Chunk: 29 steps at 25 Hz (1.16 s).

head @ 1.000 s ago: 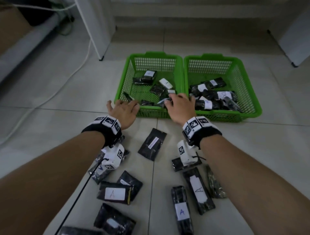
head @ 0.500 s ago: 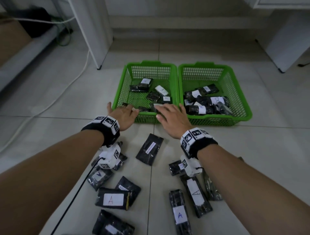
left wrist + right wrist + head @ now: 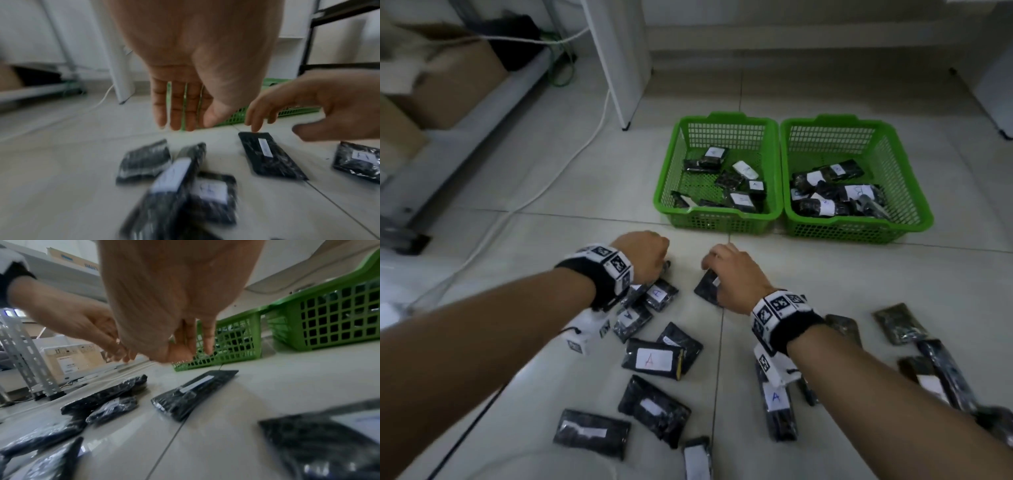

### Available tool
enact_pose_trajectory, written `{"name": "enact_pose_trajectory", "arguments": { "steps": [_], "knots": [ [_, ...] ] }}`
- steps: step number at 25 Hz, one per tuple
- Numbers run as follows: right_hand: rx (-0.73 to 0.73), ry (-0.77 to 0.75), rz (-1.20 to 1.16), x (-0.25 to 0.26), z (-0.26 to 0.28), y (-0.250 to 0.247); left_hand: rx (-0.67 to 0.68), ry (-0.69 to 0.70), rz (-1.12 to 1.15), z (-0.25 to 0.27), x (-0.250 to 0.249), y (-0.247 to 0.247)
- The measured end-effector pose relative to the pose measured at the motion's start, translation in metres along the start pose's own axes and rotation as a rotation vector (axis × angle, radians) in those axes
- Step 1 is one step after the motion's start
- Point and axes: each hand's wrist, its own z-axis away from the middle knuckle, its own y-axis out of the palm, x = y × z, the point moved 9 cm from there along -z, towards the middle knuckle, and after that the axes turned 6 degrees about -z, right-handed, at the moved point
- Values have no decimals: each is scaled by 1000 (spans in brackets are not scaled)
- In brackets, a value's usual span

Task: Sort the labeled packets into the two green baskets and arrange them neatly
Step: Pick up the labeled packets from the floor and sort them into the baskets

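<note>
Two green baskets stand side by side on the tiled floor, the left basket (image 3: 722,222) and the right basket (image 3: 852,229), each holding several black labeled packets. More black packets lie scattered on the floor in front of them. My left hand (image 3: 650,255) hovers with straight fingers (image 3: 176,113) over a small heap of packets (image 3: 207,190) and holds nothing. My right hand (image 3: 726,270) reaches down over one black packet (image 3: 705,286). Its fingertips (image 3: 255,125) are at that packet's (image 3: 267,154) far edge and the thumb is spread wide.
A packet marked A (image 3: 654,359) and several others lie near my forearms, more at the right (image 3: 897,322). A white cable (image 3: 551,192) runs across the floor at the left. A white panel (image 3: 619,68) stands behind it. Cardboard boxes (image 3: 448,78) sit on a low shelf.
Both hands have drawn back from the baskets' front edge to the packets on the floor. The baskets now sit farther to the right in the head view.
</note>
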Motion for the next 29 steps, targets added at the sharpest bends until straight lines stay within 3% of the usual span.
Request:
{"name": "enact_pose_trajectory", "arguments": {
  "steps": [3, 7, 10, 14, 18, 24, 29],
  "knots": [
    [200, 177, 49, -22, 4, 37, 109, -149, 70, 13, 12, 47],
    [81, 138, 38, -20, -6, 30, 123, -233, 146, 20, 21, 72],
    [-1, 126, 24, -20, -11, 27, 121, -324, 324, 25, 32, 91],
    [100, 151, -173, -30, -1, 38, -69, -382, 528, 44, 36, 96],
    [171, 130, -62, -34, 13, 37, -263, -374, 574, 63, 32, 78],
    [-117, 264, -367, -38, 26, -20, -361, -359, 682, 65, 25, 44],
    [-264, 290, -844, -49, 44, -36, -480, -347, 837, 51, 10, 8]
  ]
}}
